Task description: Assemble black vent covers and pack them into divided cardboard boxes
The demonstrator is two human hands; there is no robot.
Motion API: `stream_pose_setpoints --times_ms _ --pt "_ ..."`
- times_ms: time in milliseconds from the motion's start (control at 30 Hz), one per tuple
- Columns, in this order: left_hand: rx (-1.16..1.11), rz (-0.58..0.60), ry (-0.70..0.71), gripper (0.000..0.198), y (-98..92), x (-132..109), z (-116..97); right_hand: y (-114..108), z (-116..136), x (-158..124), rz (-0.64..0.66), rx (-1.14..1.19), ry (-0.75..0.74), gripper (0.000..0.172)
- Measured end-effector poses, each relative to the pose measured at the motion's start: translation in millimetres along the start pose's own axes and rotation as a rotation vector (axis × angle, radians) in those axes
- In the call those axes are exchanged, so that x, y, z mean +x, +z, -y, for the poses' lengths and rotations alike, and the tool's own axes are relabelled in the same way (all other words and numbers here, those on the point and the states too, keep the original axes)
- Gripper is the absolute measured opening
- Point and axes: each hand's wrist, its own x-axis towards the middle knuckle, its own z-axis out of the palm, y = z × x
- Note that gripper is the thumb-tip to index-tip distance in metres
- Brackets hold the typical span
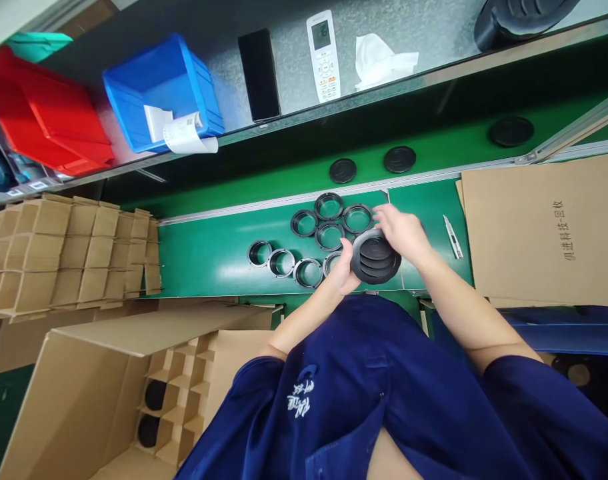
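Observation:
A round black slatted vent (377,259) is tilted up in front of my body, just above the near edge of the green bench. My left hand (345,270) grips its left rim, thumb upward. At its upper right rim, my right hand (401,233) has curled fingers against it; the thumb is hidden. Black rings lie just beyond: one ring (358,218) is right beside my right fingertips, another ring (329,236) is nearer my left thumb. A ring (331,263) is partly covered by my left hand. More rings, such as a ring (308,273), stretch leftward in a row.
A utility knife (453,237) and flat cardboard (544,233) lie to the right. Black discs (399,159) sit behind the bench rail. Cardboard dividers (69,253) stand left, above an open carton (99,373). The shelf holds a blue bin (159,87), phone (259,75) and remote (324,57).

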Motion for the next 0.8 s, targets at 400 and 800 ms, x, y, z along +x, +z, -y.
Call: stream_pose_setpoints --times_ms 400,800 --pt "-0.128 0.061 0.052 0.085 9.2 -7.0 -24.4 -21.3 10.8 -25.9 -0.087 0.222 -0.350 0.048" --pt "-0.091 0.044 -0.008 0.089 -10.7 -2.7 -23.9 6.0 4.9 -15.4 0.115 0.193 -0.316 0.061"
